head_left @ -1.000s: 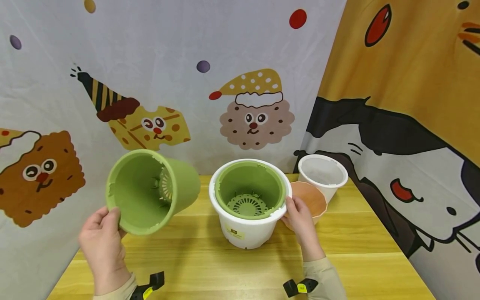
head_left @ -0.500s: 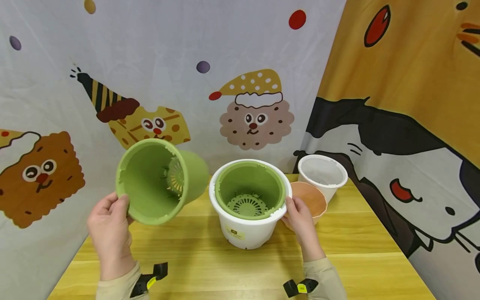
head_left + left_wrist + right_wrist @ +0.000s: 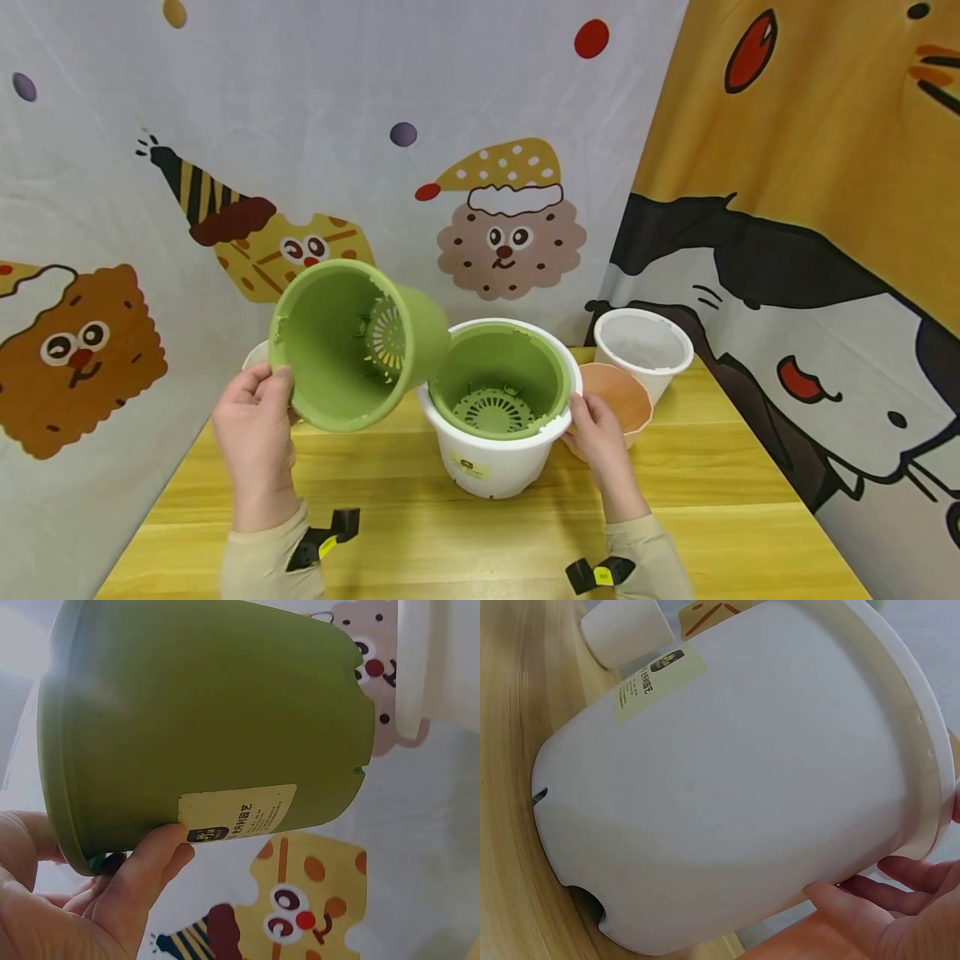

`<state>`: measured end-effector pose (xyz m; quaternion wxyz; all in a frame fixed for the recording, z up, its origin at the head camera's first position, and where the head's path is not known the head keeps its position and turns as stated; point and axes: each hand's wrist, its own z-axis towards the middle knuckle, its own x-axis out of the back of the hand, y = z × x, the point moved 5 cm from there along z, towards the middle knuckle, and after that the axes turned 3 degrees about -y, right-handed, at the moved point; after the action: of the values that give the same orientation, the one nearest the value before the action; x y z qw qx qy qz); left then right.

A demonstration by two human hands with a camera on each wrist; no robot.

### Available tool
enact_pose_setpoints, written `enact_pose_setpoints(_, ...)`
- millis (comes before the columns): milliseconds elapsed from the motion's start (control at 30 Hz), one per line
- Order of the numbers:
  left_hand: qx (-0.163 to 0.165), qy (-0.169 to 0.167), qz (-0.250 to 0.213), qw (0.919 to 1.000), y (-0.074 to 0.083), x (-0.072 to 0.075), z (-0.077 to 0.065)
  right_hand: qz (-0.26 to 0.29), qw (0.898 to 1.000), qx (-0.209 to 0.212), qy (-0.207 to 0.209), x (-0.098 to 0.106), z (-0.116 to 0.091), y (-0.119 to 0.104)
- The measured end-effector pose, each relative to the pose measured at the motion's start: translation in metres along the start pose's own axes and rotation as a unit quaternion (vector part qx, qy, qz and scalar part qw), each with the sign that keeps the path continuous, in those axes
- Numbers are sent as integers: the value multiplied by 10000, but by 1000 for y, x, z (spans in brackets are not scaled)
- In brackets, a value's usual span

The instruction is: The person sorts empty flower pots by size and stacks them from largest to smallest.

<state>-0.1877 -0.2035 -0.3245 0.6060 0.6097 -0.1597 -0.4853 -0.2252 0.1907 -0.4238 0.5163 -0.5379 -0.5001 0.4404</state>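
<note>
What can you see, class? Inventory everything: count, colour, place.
Tilted flowerpot: one, green, raised left of centre
Large flowerpot: one, white, centre
Nested flowerpot: one, green, inside large flowerpot
Wavy-rimmed flowerpot: one, orange, right of centre
Rear flowerpot: one, white, back right
Half-hidden flowerpot: one, whitish, behind tilted flowerpot
Labels: two, yellow, tilted and large flowerpots
Wooden table: one, yellow, underneath
Cartoon backdrop: one, white, behind
Cartoon curtain: one, orange, black, white, right
Sleeves: two, beige, forearms
Wrist cameras: two, black, wrists
Left grip: one, bare, on tilted flowerpot's rim
Right grip: one, bare, at large flowerpot's rim
</note>
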Motion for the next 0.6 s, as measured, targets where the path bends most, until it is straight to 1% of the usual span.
enact_pose_setpoints(167,-51,-300,29,9995,0,-17,1,-37,10000,25,0,0,0,0)
enact_pose_setpoints(300,-22,-445,127,9989,-2,-28,0,-46,10000,15,8,1,-1,0)
enact_pose_setpoints(600,75,-744,273,9968,-10,-44,-5,-60,10000,12,28,1,-1,-1)
